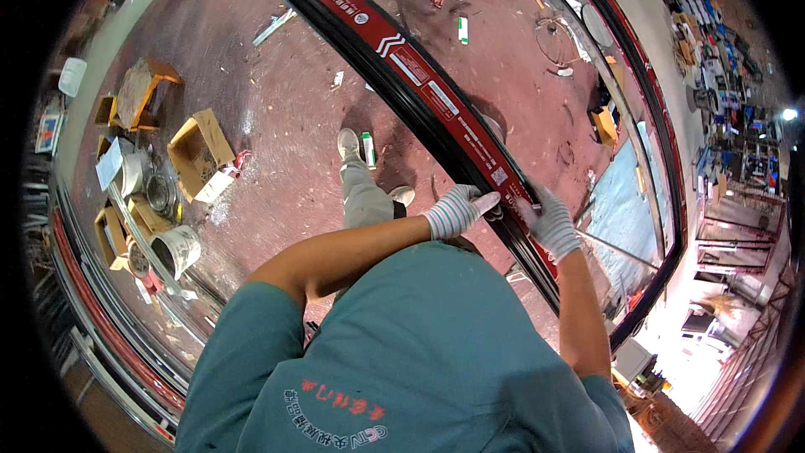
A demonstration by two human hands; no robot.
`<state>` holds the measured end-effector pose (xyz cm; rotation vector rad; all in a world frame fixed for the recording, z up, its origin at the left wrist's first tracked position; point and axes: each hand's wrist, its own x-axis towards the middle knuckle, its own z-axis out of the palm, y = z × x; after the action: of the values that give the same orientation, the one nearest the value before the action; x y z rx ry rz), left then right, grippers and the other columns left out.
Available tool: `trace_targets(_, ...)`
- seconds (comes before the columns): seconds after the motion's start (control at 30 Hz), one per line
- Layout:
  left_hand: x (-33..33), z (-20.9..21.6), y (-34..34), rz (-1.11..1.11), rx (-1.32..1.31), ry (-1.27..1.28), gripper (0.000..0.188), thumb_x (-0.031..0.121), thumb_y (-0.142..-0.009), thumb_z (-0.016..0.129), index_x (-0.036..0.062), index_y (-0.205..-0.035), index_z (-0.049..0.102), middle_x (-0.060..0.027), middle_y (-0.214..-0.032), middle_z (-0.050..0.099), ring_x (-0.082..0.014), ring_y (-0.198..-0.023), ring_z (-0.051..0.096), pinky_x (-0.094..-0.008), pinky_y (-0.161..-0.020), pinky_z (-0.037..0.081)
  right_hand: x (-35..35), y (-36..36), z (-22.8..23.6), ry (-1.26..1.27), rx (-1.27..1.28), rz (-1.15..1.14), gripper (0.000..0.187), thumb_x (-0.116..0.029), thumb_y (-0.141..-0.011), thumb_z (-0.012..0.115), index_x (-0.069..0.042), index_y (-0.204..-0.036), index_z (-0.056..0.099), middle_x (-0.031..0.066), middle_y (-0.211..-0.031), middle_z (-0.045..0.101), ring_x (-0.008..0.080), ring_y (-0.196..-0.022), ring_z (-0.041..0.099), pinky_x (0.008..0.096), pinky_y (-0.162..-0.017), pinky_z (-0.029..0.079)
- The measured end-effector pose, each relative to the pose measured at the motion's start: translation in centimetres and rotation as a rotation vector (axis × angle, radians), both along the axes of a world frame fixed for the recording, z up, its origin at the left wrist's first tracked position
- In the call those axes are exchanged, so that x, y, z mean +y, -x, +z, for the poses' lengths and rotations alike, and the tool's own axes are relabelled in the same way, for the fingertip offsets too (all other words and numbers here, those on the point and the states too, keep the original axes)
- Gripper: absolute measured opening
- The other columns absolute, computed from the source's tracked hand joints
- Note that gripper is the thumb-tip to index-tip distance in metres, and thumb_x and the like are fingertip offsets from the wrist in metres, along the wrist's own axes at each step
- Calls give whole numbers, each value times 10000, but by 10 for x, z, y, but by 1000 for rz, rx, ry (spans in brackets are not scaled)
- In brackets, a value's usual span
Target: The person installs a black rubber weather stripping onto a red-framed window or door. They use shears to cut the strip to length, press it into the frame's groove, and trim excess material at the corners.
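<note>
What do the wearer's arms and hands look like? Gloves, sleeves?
The left hand and right hand wear white gloves with thin darker stripes. Short, dull teal sleeves cover the upper arms; the forearms are bare.

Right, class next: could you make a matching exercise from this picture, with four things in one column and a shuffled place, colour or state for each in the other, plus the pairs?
Column one:
1. bar
2. left hand
3. right hand
4. box

Column two:
A. gloved, at the bar's right edge
B. open, on the floor at the left
C. black, with a red strip
D. gloved, at the bar's left edge

Pairs: 1-C, 2-D, 3-A, 4-B
</note>
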<state>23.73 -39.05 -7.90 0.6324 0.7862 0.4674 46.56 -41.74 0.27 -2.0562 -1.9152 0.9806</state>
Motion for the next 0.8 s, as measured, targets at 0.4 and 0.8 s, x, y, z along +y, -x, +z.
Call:
trace_targets(0.4, 9, 18, 9, -52, -103, 129, 352, 308, -1024, 644, -19, -1145, 692, -114, -1018, 753, -219, -946, 734, -365, -896, 586, -106, -61, 44, -435, -330, 124, 203, -85, -791, 773, -73, -953, 654, 140, -858, 669, 369, -784, 646, 456, -724, 522)
trace_targets(0.8, 19, 9, 8, -70, -58, 258, 376, 292, -1022, 646, -49, -1178, 634, -153, -1107, 692, -261, -1012, 685, -409, -935, 573, -159, -2, 23, -200, 426, -639, 193, -77, -878, 772, -22, -1048, 703, 105, -867, 702, 173, -783, 662, 302, -742, 522)
